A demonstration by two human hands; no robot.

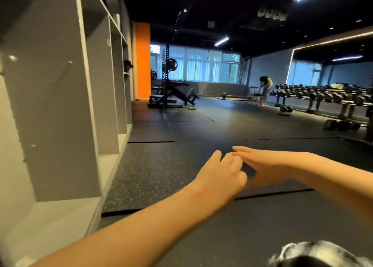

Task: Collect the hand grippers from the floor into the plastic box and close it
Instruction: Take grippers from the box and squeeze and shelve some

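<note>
Both hands are out front and empty: left hand [220, 174] loosely bent at 6 o'clock, right hand [268, 165] flat at its 3 o'clock. No grippers or box in view, just floor [161, 172]. Grippers are probably light and stiff, so I'd grab the handles.

Grey open shelving [60, 105] along the left, orange wall panel [143, 61] beyond it. Farther back, squat rack [166, 69] with inclined weight bench [181, 94] before curtained windows [201, 67]. At right, long dumbbell rack [323, 97] below wall mirror [333, 71], loose dumbbells [341, 125] near it, person [265, 86] bent over by its far end.
</note>
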